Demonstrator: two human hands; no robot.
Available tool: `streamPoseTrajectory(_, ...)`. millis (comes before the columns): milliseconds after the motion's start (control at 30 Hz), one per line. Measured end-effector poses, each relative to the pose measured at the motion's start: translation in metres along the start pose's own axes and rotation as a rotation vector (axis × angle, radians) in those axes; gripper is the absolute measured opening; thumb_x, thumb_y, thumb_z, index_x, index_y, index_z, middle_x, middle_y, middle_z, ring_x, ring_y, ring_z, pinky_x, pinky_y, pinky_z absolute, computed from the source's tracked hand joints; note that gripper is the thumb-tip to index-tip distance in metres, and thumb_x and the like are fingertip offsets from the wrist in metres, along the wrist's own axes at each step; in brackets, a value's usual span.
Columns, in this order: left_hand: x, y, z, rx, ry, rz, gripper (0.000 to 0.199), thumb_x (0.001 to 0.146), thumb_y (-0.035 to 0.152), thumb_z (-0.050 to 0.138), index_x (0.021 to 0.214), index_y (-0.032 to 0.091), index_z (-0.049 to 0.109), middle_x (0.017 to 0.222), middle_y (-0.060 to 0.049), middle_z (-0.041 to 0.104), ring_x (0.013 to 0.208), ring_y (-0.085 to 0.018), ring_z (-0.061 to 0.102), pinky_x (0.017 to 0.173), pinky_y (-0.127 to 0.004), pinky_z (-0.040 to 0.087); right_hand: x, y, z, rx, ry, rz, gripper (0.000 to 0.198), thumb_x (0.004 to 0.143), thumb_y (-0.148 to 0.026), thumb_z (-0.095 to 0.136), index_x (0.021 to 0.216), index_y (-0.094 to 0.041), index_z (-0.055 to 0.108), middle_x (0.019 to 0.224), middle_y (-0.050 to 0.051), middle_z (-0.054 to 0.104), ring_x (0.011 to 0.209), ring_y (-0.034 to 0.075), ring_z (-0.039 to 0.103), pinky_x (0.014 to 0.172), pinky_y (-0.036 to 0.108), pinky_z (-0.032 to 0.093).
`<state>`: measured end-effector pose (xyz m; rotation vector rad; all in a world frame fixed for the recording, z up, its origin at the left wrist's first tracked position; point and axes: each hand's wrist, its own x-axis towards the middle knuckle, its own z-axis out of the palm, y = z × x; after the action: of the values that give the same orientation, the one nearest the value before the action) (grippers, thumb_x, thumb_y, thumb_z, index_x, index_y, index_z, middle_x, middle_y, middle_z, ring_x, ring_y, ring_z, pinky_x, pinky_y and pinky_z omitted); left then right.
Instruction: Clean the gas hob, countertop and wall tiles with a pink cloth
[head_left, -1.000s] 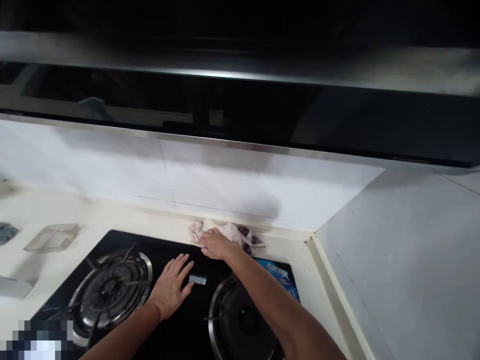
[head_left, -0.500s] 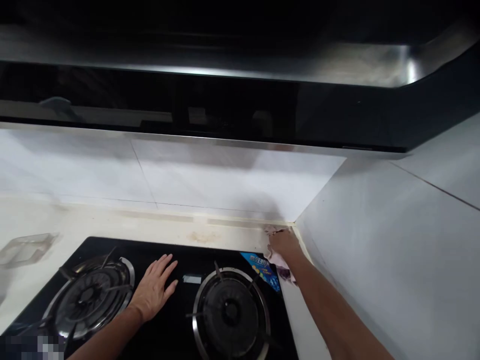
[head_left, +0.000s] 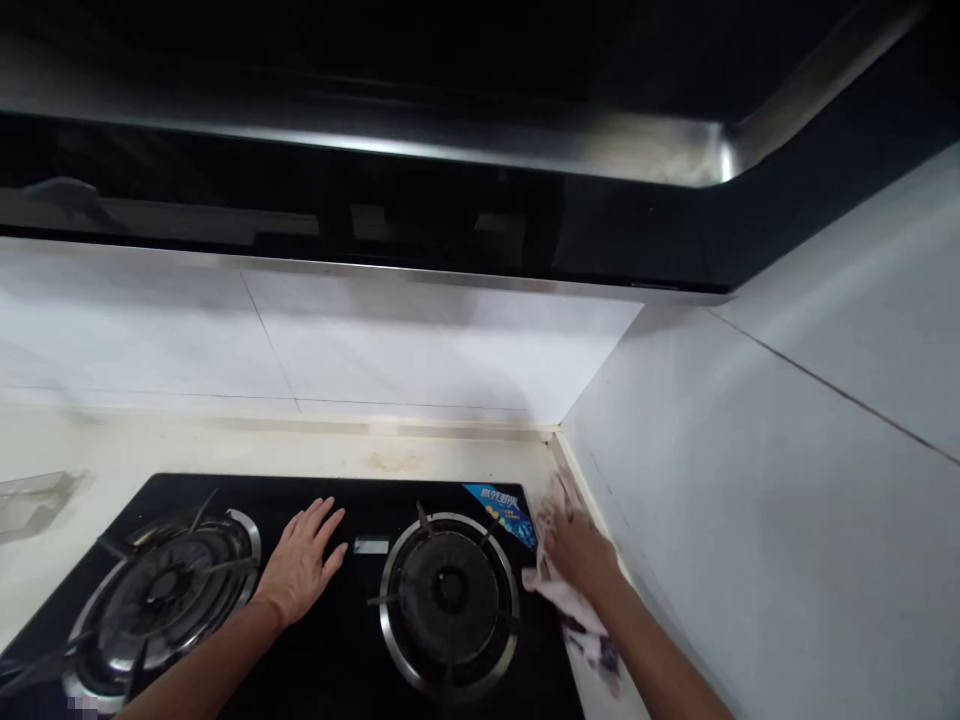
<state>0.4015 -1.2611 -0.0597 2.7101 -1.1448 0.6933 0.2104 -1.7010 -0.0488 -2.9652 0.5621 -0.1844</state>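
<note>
My right hand (head_left: 577, 550) grips a pale pink cloth (head_left: 562, 597) with dark patches, pressing it on the narrow counter strip between the stove and the right wall. Part of the cloth trails down beside the stove's right edge. My left hand (head_left: 298, 560) rests flat with fingers spread on the black glass gas stove (head_left: 330, 650), between its two burners. The right burner (head_left: 450, 600) sits between my hands, and the left burner (head_left: 169, 595) is left of my left forearm. A blue sticker (head_left: 504, 510) marks the stove's back right corner, close to the cloth.
A black range hood (head_left: 420, 215) overhangs the stove low across the view. White tiled walls meet in the back right corner. A brownish stain (head_left: 394, 460) marks the cream counter (head_left: 247, 447) behind the stove. A clear plastic tray-like object (head_left: 34, 503) lies at the far left.
My right hand has drawn the cloth from the back corner toward me along the right counter strip. My left hand stays on the stove. The view has turned slightly right.
</note>
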Motion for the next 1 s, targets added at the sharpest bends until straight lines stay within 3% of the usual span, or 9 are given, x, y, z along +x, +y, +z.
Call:
streamPoseTrajectory(100, -0.001, -0.001, 0.004, -0.005, 0.028, 0.016, 0.051, 0.095, 0.048, 0.047, 0.135, 0.018, 0.059, 0.147, -0.013, 0.053, 0.137, -0.032, 0.047, 0.11, -0.05, 0.041, -0.069, 0.018, 0.022, 0.006, -0.052, 0.058, 0.046, 0.093, -0.032, 0.041, 0.133, -0.017, 0.059, 0.125, 0.015, 0.067, 0.106, 0.026, 0.068, 0.088, 0.037, 0.053)
streamPoseTrajectory(200, -0.001, 0.001, 0.003, -0.005, 0.035, 0.011, 0.049, 0.094, 0.046, 0.05, 0.134, 0.019, 0.06, 0.145, -0.013, 0.055, 0.135, -0.032, 0.049, 0.109, -0.05, 0.041, -0.09, 0.031, 0.01, 0.144, 0.036, -0.002, 0.046, 0.093, -0.046, 0.042, 0.125, -0.021, 0.064, 0.123, 0.01, 0.069, 0.11, 0.025, 0.067, 0.091, 0.037, 0.054)
streamPoseTrajectory(333, -0.002, 0.004, -0.002, -0.015, 0.029, 0.0, 0.047, 0.094, 0.043, 0.052, 0.133, 0.019, 0.06, 0.146, -0.013, 0.054, 0.136, -0.032, 0.049, 0.109, -0.049, 0.041, -0.035, -0.005, -0.059, 0.269, 0.266, -0.1, 0.042, 0.094, -0.056, 0.044, 0.108, -0.025, 0.069, 0.104, 0.006, 0.069, 0.092, 0.021, 0.068, 0.079, 0.034, 0.055)
streamPoseTrajectory(433, -0.003, 0.007, -0.005, -0.026, 0.006, -0.021, 0.047, 0.093, 0.041, 0.054, 0.135, 0.02, 0.059, 0.148, -0.013, 0.052, 0.137, -0.032, 0.047, 0.11, -0.05, 0.04, 0.032, -0.07, -0.106, 0.309, 0.279, -0.272, 0.034, 0.096, -0.049, 0.047, 0.117, -0.031, 0.067, 0.109, 0.003, 0.064, 0.099, 0.019, 0.064, 0.082, 0.031, 0.052)
streamPoseTrajectory(500, -0.003, 0.009, -0.006, -0.041, -0.013, -0.038, 0.047, 0.093, 0.04, 0.055, 0.136, 0.02, 0.058, 0.149, -0.012, 0.051, 0.138, -0.031, 0.046, 0.112, -0.05, 0.039, 0.073, -0.124, -0.119, 0.327, 0.261, -0.411, 0.033, 0.096, -0.045, 0.05, 0.122, -0.031, 0.065, 0.114, 0.004, 0.061, 0.106, 0.019, 0.06, 0.089, 0.033, 0.05)
streamPoseTrajectory(633, -0.004, 0.011, -0.009, -0.061, -0.068, -0.057, 0.05, 0.091, 0.04, 0.058, 0.138, 0.021, 0.056, 0.15, -0.013, 0.048, 0.14, -0.032, 0.043, 0.113, -0.051, 0.038, 0.132, -0.237, -0.094, 0.278, 0.014, -0.67, 0.039, 0.098, -0.041, 0.049, 0.132, -0.028, 0.061, 0.136, 0.008, 0.054, 0.121, 0.02, 0.051, 0.104, 0.035, 0.041)
streamPoseTrajectory(767, -0.004, 0.014, -0.014, -0.077, -0.088, -0.07, 0.048, 0.093, 0.037, 0.056, 0.138, 0.019, 0.055, 0.15, -0.014, 0.048, 0.14, -0.032, 0.042, 0.114, -0.053, 0.038, 0.157, -0.315, -0.044, 0.208, -0.246, -0.818, 0.032, 0.091, -0.045, 0.058, 0.118, -0.033, 0.07, 0.13, 0.003, 0.062, 0.119, 0.024, 0.055, 0.105, 0.04, 0.041)
streamPoseTrajectory(867, -0.004, 0.015, -0.015, -0.091, -0.088, -0.07, 0.046, 0.093, 0.033, 0.056, 0.137, 0.019, 0.055, 0.149, -0.014, 0.049, 0.141, -0.032, 0.042, 0.113, -0.054, 0.038, 0.162, -0.32, -0.018, 0.195, -0.307, -0.813, 0.039, 0.089, -0.047, 0.057, 0.124, -0.033, 0.067, 0.128, 0.006, 0.064, 0.114, 0.026, 0.059, 0.1, 0.043, 0.043)
streamPoseTrajectory(1000, -0.003, 0.014, -0.013, -0.085, -0.077, -0.07, 0.046, 0.092, 0.032, 0.056, 0.136, 0.019, 0.056, 0.149, -0.014, 0.05, 0.14, -0.032, 0.043, 0.113, -0.054, 0.039, 0.157, -0.247, -0.004, 0.205, -0.304, -0.802, 0.043, 0.084, -0.051, 0.063, 0.124, -0.036, 0.067, 0.13, 0.002, 0.064, 0.121, 0.027, 0.055, 0.102, 0.04, 0.043)
